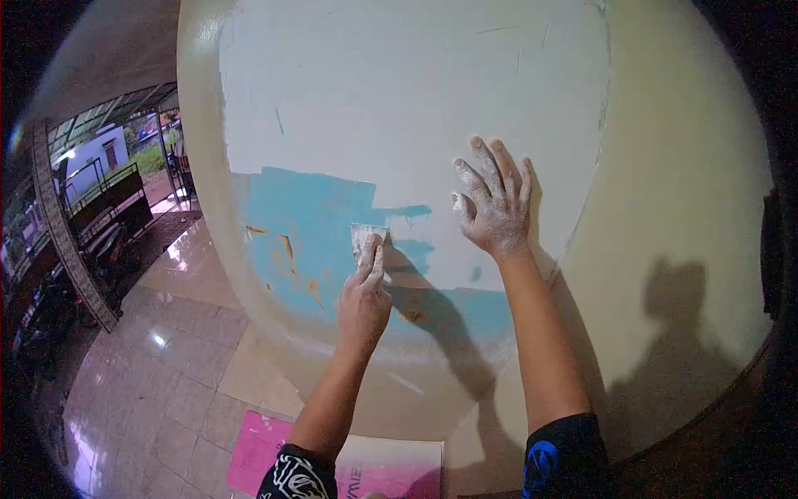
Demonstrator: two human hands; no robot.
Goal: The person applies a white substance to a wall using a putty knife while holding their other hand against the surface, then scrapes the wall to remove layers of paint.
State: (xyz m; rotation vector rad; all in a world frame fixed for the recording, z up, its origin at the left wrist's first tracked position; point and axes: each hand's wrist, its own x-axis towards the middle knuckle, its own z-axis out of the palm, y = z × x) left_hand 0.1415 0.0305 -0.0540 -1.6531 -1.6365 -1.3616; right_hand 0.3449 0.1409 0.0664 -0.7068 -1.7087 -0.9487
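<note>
A wall fills the middle of the view, with a broad coat of white filler over a turquoise patch. My left hand is closed on a small putty knife, its fingers pressed along the blade. The blade touches the wall where the turquoise meets the white, and white paste covers it. My right hand lies on the white coat to the right, fingers spread and dusted white, holding nothing. Brown chipped spots show in the turquoise left of the putty knife.
Below the wall, a pink and white printed sheet or box lies on the floor. Glossy tiles stretch to the left. Beyond them are a post, a railing gate and dim parked motorbikes. Shadows fall on the wall at right.
</note>
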